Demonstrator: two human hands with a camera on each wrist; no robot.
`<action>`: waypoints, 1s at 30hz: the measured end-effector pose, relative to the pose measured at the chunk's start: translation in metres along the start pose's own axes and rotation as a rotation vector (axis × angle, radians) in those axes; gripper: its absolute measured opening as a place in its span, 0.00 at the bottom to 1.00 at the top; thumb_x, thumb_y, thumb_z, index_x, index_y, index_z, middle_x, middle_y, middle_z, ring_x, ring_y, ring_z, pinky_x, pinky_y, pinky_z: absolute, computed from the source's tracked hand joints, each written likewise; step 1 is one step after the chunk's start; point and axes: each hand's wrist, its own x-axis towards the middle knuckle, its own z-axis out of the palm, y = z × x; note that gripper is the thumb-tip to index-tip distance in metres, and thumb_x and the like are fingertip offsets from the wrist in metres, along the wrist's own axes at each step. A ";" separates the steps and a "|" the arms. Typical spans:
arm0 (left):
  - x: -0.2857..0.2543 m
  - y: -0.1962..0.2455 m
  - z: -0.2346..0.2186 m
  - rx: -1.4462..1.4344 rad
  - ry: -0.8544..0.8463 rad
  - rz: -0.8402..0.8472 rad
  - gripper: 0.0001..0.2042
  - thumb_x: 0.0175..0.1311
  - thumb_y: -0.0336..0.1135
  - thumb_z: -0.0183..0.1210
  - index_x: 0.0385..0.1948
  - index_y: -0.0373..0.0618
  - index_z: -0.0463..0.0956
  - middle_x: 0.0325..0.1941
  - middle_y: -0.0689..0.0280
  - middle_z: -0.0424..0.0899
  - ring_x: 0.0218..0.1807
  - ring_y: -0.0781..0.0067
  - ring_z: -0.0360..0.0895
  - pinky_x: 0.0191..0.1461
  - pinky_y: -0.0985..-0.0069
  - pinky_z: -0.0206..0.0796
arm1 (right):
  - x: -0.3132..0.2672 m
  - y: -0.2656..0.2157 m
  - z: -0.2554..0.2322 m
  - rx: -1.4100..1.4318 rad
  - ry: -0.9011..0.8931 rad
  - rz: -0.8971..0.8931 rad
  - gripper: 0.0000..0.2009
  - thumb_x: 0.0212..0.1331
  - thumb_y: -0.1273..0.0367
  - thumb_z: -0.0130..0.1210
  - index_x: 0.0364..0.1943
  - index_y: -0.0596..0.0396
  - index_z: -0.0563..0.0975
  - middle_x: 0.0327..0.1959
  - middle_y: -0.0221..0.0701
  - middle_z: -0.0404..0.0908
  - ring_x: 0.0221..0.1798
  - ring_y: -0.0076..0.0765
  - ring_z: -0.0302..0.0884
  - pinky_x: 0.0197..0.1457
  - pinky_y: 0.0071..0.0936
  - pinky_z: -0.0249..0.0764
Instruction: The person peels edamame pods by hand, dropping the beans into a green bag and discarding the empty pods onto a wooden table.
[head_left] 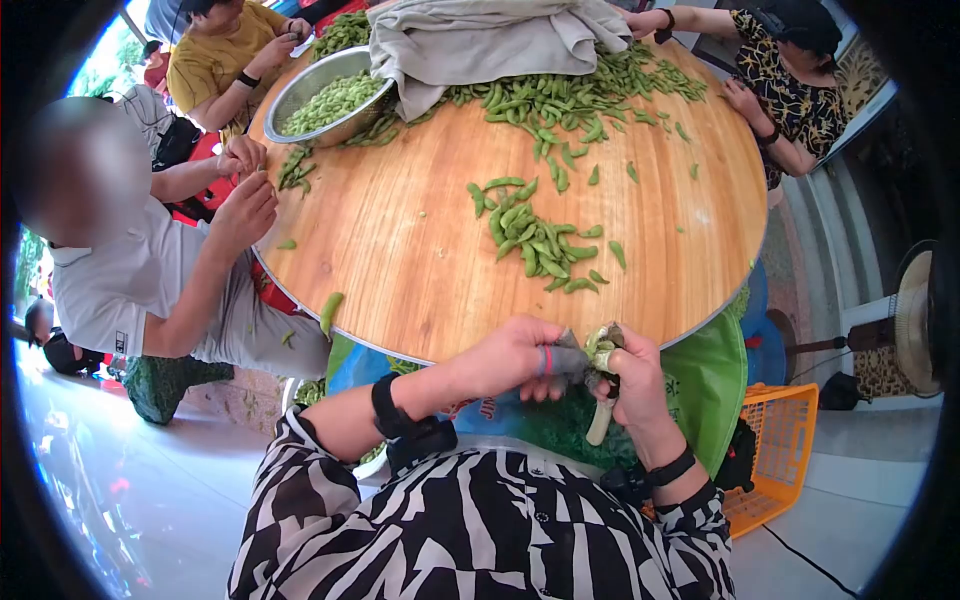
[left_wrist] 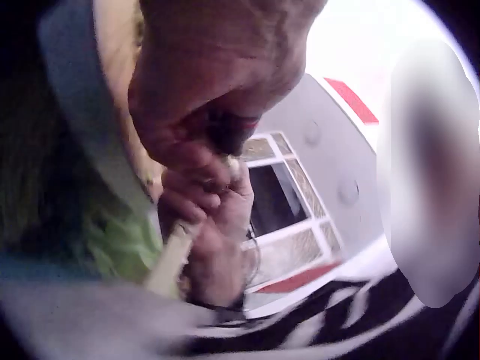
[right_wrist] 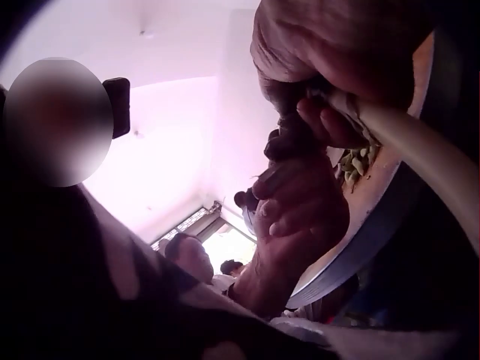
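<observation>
In the head view my right hand [head_left: 637, 380] grips a pale stalk [head_left: 600, 422] with a crumpled green and whitish piece [head_left: 602, 345] at its top. My left hand [head_left: 515, 358], with dark covering on some fingertips, is close beside it; its fingers are curled, and what lies between them is unclear. The left wrist view shows the stalk [left_wrist: 174, 259] sticking out below the right hand [left_wrist: 214, 225], with the left hand [left_wrist: 217, 82] above. In the right wrist view the stalk [right_wrist: 424, 154] extends from the right hand [right_wrist: 337, 45], near the left hand [right_wrist: 300, 210].
Green pods [head_left: 535, 240] lie on the round wooden table [head_left: 390, 250], with a larger pile [head_left: 570, 100] behind. A metal colander [head_left: 270, 125] of pods and a grey cloth [head_left: 490, 45] are at the back. Other people sit around. An orange crate [head_left: 785, 450] stands right.
</observation>
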 end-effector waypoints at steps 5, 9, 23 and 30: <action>-0.007 0.012 0.007 0.733 0.169 0.336 0.08 0.57 0.24 0.59 0.38 0.35 0.75 0.28 0.63 0.81 0.28 0.73 0.79 0.30 0.71 0.70 | 0.001 0.013 -0.001 -0.206 0.071 0.006 0.03 0.51 0.75 0.48 0.26 0.57 0.73 0.19 0.23 0.70 0.14 0.14 0.61 0.15 0.15 0.57; -0.009 0.010 0.007 1.130 0.214 0.482 0.10 0.55 0.25 0.61 0.38 0.34 0.75 0.29 0.62 0.82 0.28 0.75 0.78 0.31 0.71 0.71 | 0.003 0.014 0.002 -0.169 0.082 -0.007 0.03 0.52 0.74 0.48 0.25 0.57 0.72 0.18 0.23 0.69 0.13 0.15 0.60 0.15 0.16 0.57; -0.001 0.003 0.010 0.309 0.284 0.093 0.06 0.63 0.25 0.56 0.40 0.38 0.77 0.25 0.68 0.79 0.25 0.84 0.72 0.25 0.86 0.64 | 0.001 0.016 -0.002 -0.017 -0.060 -0.045 0.06 0.54 0.74 0.48 0.34 0.61 0.74 0.26 0.30 0.78 0.18 0.15 0.63 0.19 0.15 0.58; -0.007 0.000 0.015 0.583 0.257 0.285 0.11 0.62 0.21 0.52 0.45 0.39 0.74 0.27 0.68 0.79 0.27 0.82 0.73 0.29 0.83 0.66 | -0.001 0.012 0.001 -0.151 -0.015 -0.024 0.04 0.56 0.77 0.50 0.33 0.61 0.74 0.25 0.30 0.78 0.18 0.15 0.64 0.19 0.14 0.58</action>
